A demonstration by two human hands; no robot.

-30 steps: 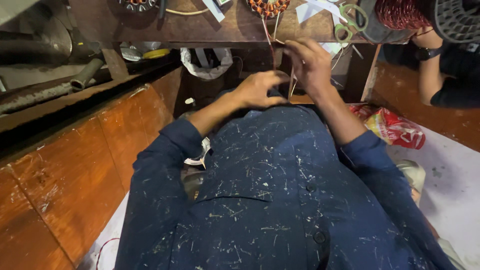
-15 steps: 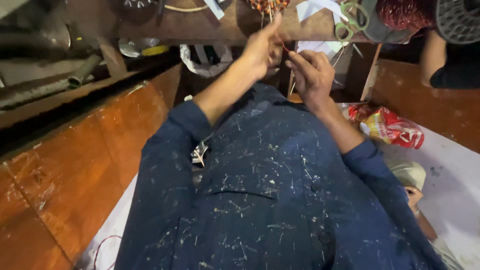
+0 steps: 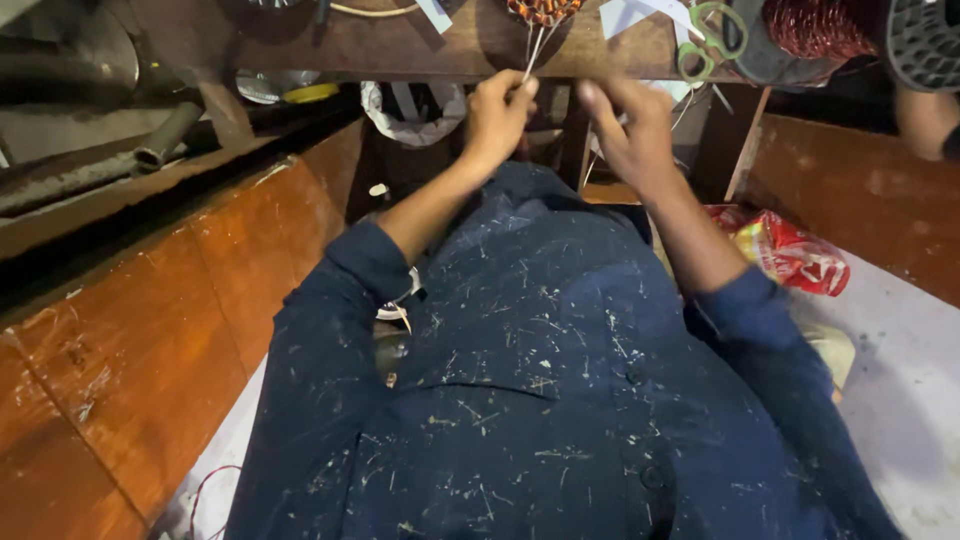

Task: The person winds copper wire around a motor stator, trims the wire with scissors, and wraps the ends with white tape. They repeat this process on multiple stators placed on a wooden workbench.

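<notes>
My left hand (image 3: pixel 497 112) is raised to the front edge of a wooden workbench (image 3: pixel 420 50). It pinches thin pale wire leads (image 3: pixel 533 55) that hang from a copper-wound coil (image 3: pixel 543 10) on the bench. Just to the right, my right hand (image 3: pixel 630 125) is held at the same height with its fingers curled toward the leads. I cannot make out whether it grips anything. Both of my forearms come out of rolled dark blue sleeves, and my shirt is flecked with pale scraps.
Green-handled scissors (image 3: pixel 712 35) and a reddish wire coil (image 3: pixel 820 25) lie on the bench at right. Another person's arm (image 3: pixel 925 120) shows at the far right. A red snack packet (image 3: pixel 790 250), a white bag (image 3: pixel 400 105) and a metal pipe (image 3: pixel 170 135) lie below.
Both of my hands have risen from in front of my chest to the bench edge. My left hand went up first and took the hanging leads.
</notes>
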